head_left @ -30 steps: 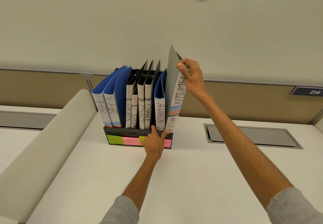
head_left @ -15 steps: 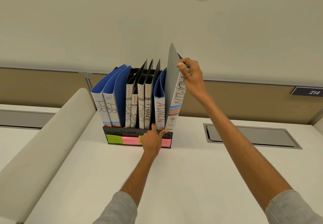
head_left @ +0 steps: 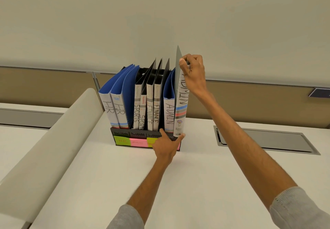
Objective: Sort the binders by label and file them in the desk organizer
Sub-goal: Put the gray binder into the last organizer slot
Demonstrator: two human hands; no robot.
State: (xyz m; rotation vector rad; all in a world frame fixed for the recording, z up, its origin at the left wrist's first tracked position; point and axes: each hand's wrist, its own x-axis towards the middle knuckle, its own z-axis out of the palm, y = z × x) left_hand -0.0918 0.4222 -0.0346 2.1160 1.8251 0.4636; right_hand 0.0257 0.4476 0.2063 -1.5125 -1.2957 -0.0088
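Desk (head_left: 178, 184): the pale top carries the black desk organizer (head_left: 125, 133) near its far edge, against the partition, so both arms reach well forward.
Filed binders: they stand spine-out so the handwriting reads: two HR binders (head_left: 114, 109) on the left, then SPORTS (head_left: 136, 111), FINANCE (head_left: 156, 111) and a blue ADMIN binder (head_left: 169, 112), grouped by label.
Grey ADMIN binder (head_left: 181, 111): it is upright at the organizer's right end, just beside the blue ADMIN binder. Its foot overlaps the front lip, so it looks not quite seated.
Right arm: it is stretched out and up, sleeve pushed back.
Right hand (head_left: 192, 70): thumb and curled fingers pinch the top of the grey binder's spine, probably to steer it down and back.
Left hand (head_left: 165, 144): it is well below the right. Thumb and forefinger are spread against the organizer's front, the forefinger touching the grey binder's foot, likely bracing the organizer and guiding the foot in.
Sticky notes (head_left: 122, 141): green, pink and yellow slips on the front mark the slots, and the left hand partly covers them.
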